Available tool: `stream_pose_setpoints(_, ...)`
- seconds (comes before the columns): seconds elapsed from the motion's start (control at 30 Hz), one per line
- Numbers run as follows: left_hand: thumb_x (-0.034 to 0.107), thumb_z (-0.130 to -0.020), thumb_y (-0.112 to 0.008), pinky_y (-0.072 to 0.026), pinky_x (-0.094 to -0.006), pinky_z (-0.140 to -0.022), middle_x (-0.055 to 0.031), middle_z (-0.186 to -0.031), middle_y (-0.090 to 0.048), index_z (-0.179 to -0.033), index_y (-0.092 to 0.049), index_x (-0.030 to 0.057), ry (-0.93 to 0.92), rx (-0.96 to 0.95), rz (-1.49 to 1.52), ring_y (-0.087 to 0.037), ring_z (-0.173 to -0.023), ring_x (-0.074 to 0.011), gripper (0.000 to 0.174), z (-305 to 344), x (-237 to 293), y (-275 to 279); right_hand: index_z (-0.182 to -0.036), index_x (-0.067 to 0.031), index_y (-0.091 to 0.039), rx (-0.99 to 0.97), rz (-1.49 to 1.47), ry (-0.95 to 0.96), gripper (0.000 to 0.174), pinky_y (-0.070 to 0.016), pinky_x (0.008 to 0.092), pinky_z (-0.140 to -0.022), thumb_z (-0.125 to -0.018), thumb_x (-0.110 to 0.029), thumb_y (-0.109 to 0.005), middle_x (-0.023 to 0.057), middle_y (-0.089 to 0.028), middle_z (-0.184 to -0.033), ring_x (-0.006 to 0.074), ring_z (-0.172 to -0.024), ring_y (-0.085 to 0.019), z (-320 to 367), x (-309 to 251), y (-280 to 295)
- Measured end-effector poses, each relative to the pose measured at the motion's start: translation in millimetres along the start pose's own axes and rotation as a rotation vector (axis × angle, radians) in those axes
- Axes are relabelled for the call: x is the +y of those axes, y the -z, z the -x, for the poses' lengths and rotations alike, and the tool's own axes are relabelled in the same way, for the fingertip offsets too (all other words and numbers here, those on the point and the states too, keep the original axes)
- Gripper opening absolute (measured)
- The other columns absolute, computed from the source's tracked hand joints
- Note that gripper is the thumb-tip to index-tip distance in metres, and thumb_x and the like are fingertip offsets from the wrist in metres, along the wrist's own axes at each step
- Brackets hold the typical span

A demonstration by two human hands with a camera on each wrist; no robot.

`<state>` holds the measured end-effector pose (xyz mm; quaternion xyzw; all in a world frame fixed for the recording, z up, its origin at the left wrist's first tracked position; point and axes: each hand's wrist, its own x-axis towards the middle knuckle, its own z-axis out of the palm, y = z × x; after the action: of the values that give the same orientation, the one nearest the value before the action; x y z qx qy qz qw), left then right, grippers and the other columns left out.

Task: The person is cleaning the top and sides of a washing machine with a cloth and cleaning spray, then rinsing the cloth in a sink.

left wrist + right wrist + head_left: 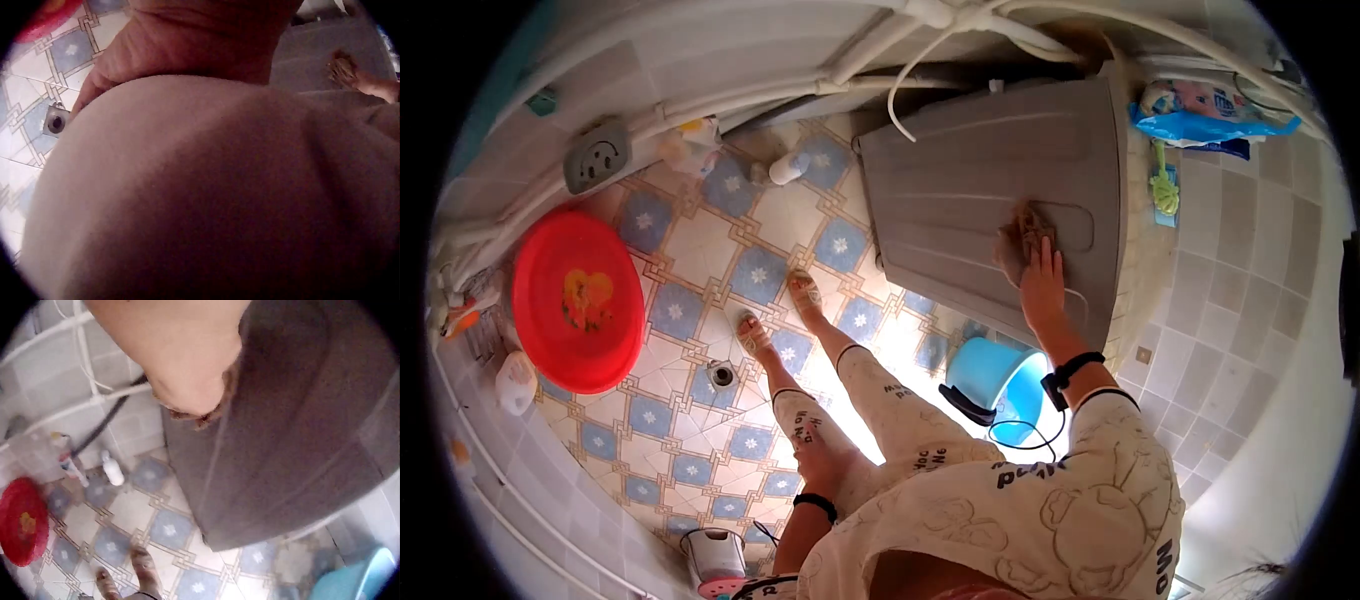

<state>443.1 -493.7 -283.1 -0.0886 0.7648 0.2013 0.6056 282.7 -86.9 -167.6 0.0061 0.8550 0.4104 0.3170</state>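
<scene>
My right hand (1043, 283) presses a crumpled brown cloth (1012, 250) against the grey side panel (970, 180) of a boxy appliance that looks like a washing machine. Its fingers lie extended over the cloth, near a moulded recess in the panel. In the right wrist view the back of this hand (187, 381) hides most of the cloth, whose brown edge shows below it. My left hand (825, 465) rests on my bent leg, on the printed trousers (890, 400), and holds nothing. Its wrist and hand fill the top of the left wrist view.
A light blue bucket (985, 370) stands just below the appliance. Across the tiled floor are a red basin (580, 300), a white bottle (790, 167) and a floor drain (720, 376). White pipes (880, 45) run along the wall. A blue packet (1215, 118) lies beyond the appliance.
</scene>
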Motion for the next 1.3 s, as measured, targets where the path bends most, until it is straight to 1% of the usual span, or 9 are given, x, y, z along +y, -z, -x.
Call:
stream_pose_setpoints(0.13, 0.048, -0.057, -0.074, -0.0391, -0.0444, -0.094, -0.0317, -0.136, -0.015, -0.138, -0.019, 0.0079, 0.043, 0.019, -0.036, -0.036, -0.118, -0.0433, 0.106, -2.4, 5.1, -14.3, -0.090, -0.0038, -0.065, 0.134, -0.101, 0.141, 0.019, -0.0177, 0.0460, -0.106, -0.081, -0.013, -0.051, 0.0156, -0.039, -0.133, 0.0351, -0.130, -0.023, -22.2, -35.9, -43.1)
stream_pose_setpoints(0.2, 0.048, -0.056, -0.074, -0.0384, -0.0445, -0.095, -0.0313, -0.136, -0.015, -0.138, -0.018, 0.0082, 0.072, -0.006, -0.050, -0.035, -0.118, -0.0434, 0.108, -3.5, 11.7, -13.7, -0.115, -0.0061, -0.055, -0.074, -0.030, 0.228, 0.034, -0.0122, 0.0447, -0.107, -0.084, -0.019, -0.051, 0.0182, -0.039, -0.132, 0.0329, -0.132, -0.018, -54.8, -63.4, -52.3)
stream_pose_setpoints(0.3, 0.048, -0.055, -0.075, -0.0362, -0.0454, -0.096, -0.0305, -0.137, -0.014, -0.139, -0.017, 0.0088, 0.107, -0.043, -0.048, -0.032, -0.120, -0.0435, 0.109, -3.5, 15.3, -14.5, -0.118, -0.0068, -0.053, 0.176, -0.165, 0.387, 0.036, -0.0128, 0.0427, -0.107, -0.085, -0.022, -0.049, 0.0159, -0.040, -0.132, 0.0304, -0.132, -0.019, -100.7, -104.0, -99.1)
stream_pose_setpoints(0.47, 0.048, -0.056, -0.075, -0.0326, -0.0474, -0.098, -0.0298, -0.137, -0.013, -0.139, -0.015, 0.0094, 0.116, -0.031, -0.029, -0.027, -0.123, -0.0436, 0.110, -11.7, 6.0, -33.0, -0.122, -0.0090, -0.050, 0.065, 0.164, 0.486, 0.039, -0.0136, 0.0414, -0.107, -0.087, -0.026, -0.042, 0.0093, -0.043, -0.131, 0.0270, -0.130, -0.023, -151.8, -166.9, -134.4)
stream_pose_setpoints(0.8, 0.045, -0.060, -0.071, -0.0311, -0.0486, -0.098, -0.0326, -0.135, -0.012, -0.138, -0.014, 0.0050, 0.042, -0.045, 0.066, -0.025, -0.122, -0.0456, 0.105, -7.6, -2.4, -20.1, -0.112, -0.0036, -0.056, -0.142, 0.187, 0.685, 0.036, -0.0214, 0.0448, -0.104, -0.082, -0.021, -0.046, 0.0101, -0.052, -0.121, 0.0277, -0.123, -0.035, 49.9, -114.9, -177.4)
stream_pose_setpoints(0.87, 0.045, -0.060, -0.071, -0.0316, -0.0488, -0.098, -0.0331, -0.135, -0.012, -0.138, -0.014, 0.0046, 0.000, -0.018, 0.055, -0.025, -0.122, -0.0461, 0.104, -6.4, -6.2, -27.0, -0.113, -0.0027, -0.057, -0.036, -0.049, 0.380, 0.036, -0.0190, 0.0443, -0.105, -0.083, -0.019, -0.046, 0.0107, -0.051, -0.121, 0.0266, -0.125, -0.032, 63.8, -90.5, -135.7)
stream_pose_setpoints(0.97, 0.045, -0.060, -0.071, -0.0321, -0.0497, -0.097, -0.0331, -0.135, -0.012, -0.137, -0.015, 0.0044, 0.019, 0.000, 0.015, -0.025, -0.122, -0.0471, 0.104, -10.1, -2.0, -25.3, -0.114, -0.0034, -0.056, 0.088, -0.043, 0.362, 0.037, -0.0180, 0.0449, -0.106, -0.082, -0.021, -0.047, 0.0109, -0.051, -0.121, 0.0263, -0.126, -0.031, 62.4, -80.7, -137.6)
stream_pose_setpoints(1.07, 0.045, -0.059, -0.071, -0.0325, -0.0505, -0.096, -0.0332, -0.135, -0.012, -0.137, -0.016, 0.0053, 0.062, -0.049, 0.045, -0.024, -0.122, -0.0474, 0.104, -11.8, 2.6, -20.5, -0.120, -0.0041, -0.050, -0.062, 0.022, 0.452, 0.041, -0.0179, 0.0451, -0.105, -0.083, -0.021, -0.046, 0.0109, -0.048, -0.125, 0.0260, -0.127, -0.029, 2.7, -117.7, -160.0)
stream_pose_setpoints(1.3, 0.044, -0.056, -0.074, -0.0350, -0.0519, -0.093, -0.0327, -0.135, -0.012, -0.138, -0.017, 0.0071, 0.073, -0.035, -0.048, -0.026, -0.121, -0.0472, 0.106, -12.9, -6.4, -25.0, -0.112, -0.0074, -0.058, 0.145, 0.033, 0.354, 0.035, -0.0157, 0.0404, -0.106, -0.084, -0.022, -0.043, 0.0061, -0.053, -0.118, 0.0243, -0.125, -0.030, -151.3, -236.0, -263.1)
